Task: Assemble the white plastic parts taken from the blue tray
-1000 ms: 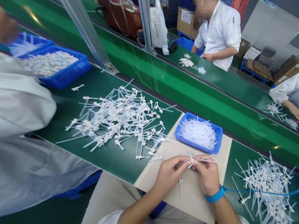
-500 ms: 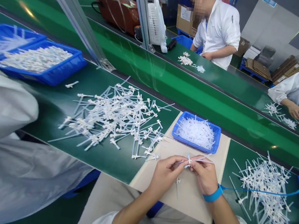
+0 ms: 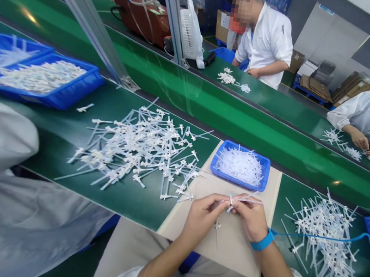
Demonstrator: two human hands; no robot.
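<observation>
Hands: left hand [image 3: 201, 213] and right hand [image 3: 252, 217] meet over the sheet [image 3: 240, 255], thumbs and forefingers closed in a pinch on one small white piece [image 3: 230, 202].
Piece: held just above the sheet, between the fingertips; a thin pale strip sticks out past the right hand, and its finer detail is too small to read.
Good handling: a light pinch near the middle should serve best, wrists low and steady; a hard squeeze might bend the strip.
Watch: the cord [image 3: 285, 233] from the right wrist strap [image 3: 263, 240] runs out over the right pile [image 3: 325, 240] and could snag.
From the hands: loose piece [image 3: 217, 228] at 7 o'clock, tray [image 3: 265, 172] of strips at 12, left pile [image 3: 138, 145] at 10, right pile between 3 and 4.
Table: green [image 3: 146, 207], partly under the sheet.
Room: fan [image 3: 191, 32] at 11 o'clock, co-worker [image 3: 274, 40] at 12, another co-worker [image 3: 365, 111] between 1 and 2.
</observation>
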